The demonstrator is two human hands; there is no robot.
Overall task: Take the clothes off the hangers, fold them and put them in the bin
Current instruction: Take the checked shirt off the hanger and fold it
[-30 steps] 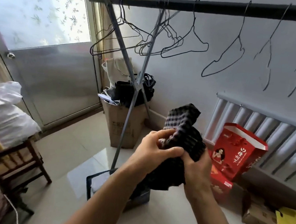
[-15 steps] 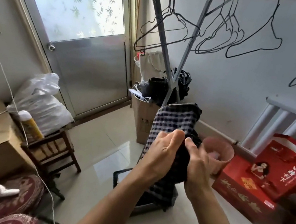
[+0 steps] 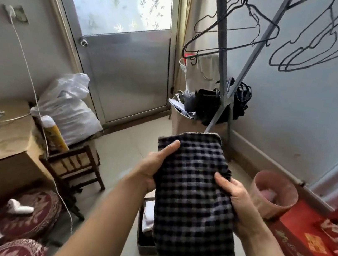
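Observation:
A dark checked garment [image 3: 192, 197] is spread as a flat folded panel between my hands, above the floor. My left hand [image 3: 153, 167] grips its left edge, thumb lying on top of the cloth. My right hand [image 3: 234, 201] holds the right edge with the fingers curled over it. Below the cloth, a dark bin [image 3: 146, 229] stands on the floor with something white inside; most of it is hidden by the garment. Several bare wire hangers [image 3: 233, 30] hang from the grey rack [image 3: 221, 48] above.
A cardboard box of dark bags [image 3: 198, 119] stands at the rack's foot. A pink pail [image 3: 272, 193] and red gift boxes [image 3: 310, 247] lie at right. A wooden chair [image 3: 74, 166], white sack [image 3: 68, 106], desk [image 3: 3, 147] and cushions [image 3: 28, 212] fill the left.
The bunched garment has been opened out into a flat panel, and my hands have moved apart to its two edges. The view has swung left and down.

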